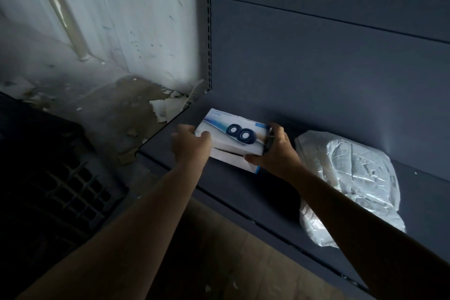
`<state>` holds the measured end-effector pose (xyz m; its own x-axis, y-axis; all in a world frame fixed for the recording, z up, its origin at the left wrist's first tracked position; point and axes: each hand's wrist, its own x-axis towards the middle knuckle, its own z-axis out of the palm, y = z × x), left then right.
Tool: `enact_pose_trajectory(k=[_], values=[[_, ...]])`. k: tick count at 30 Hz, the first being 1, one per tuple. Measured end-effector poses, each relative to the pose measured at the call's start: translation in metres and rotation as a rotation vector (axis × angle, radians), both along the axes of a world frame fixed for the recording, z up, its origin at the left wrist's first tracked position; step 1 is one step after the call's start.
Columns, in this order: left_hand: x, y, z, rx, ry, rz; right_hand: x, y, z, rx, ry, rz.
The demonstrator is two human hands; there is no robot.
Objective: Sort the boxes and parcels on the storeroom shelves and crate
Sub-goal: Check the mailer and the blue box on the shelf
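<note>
Your left grip (192,145) and right grip (275,153) curl round the ends of the box (233,137) at the shelf's (243,192) left end. It looks light and stiff; hold the ends.

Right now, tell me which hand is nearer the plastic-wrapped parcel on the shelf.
Right. The right hand grips the speaker box at its right end, close beside the parcel; the left hand holds the box's left end, the whole box between it and the parcel.
</note>
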<state>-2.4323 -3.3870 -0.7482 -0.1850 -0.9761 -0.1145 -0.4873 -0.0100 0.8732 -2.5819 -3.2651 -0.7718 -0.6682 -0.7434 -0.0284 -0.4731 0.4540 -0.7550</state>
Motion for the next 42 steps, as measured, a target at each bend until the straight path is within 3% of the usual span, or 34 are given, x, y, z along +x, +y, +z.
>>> enact_pose_trajectory(k=[2,5,7,14,18,22,26,29,37,42], values=[[0.003,0.000,0.002,0.038,0.024,0.034,-0.011,0.013,-0.006,-0.118,-0.094,0.016],[0.005,0.015,0.010,0.452,0.200,-0.135,-0.015,0.039,0.004,-0.218,-0.209,0.056],[0.005,0.028,0.014,0.610,0.271,-0.323,-0.015,0.056,0.017,-0.263,-0.252,0.092],[-0.010,0.056,0.020,0.526,0.611,-0.429,-0.004,0.114,0.047,-0.436,-0.478,0.133],[-0.011,0.072,0.021,0.566,0.632,-0.500,-0.005,0.141,0.052,-0.447,-0.632,0.091],[-0.014,0.084,0.032,0.429,0.419,-0.613,-0.013,0.162,0.048,-0.467,-0.711,0.038],[-0.028,0.099,0.042,-0.064,0.111,-0.491,-0.019,0.175,0.057,-0.502,-0.628,-0.024],[-0.047,0.110,0.040,-0.357,0.083,-0.458,-0.016,0.176,0.064,-0.558,-0.599,-0.094],[-0.069,0.157,0.071,-0.339,0.123,-0.610,-0.007,0.180,0.072,-0.609,-0.509,-0.116],[-0.068,0.158,0.078,-0.306,0.199,-0.583,-0.008,0.175,0.073,-0.716,-0.468,-0.153]])
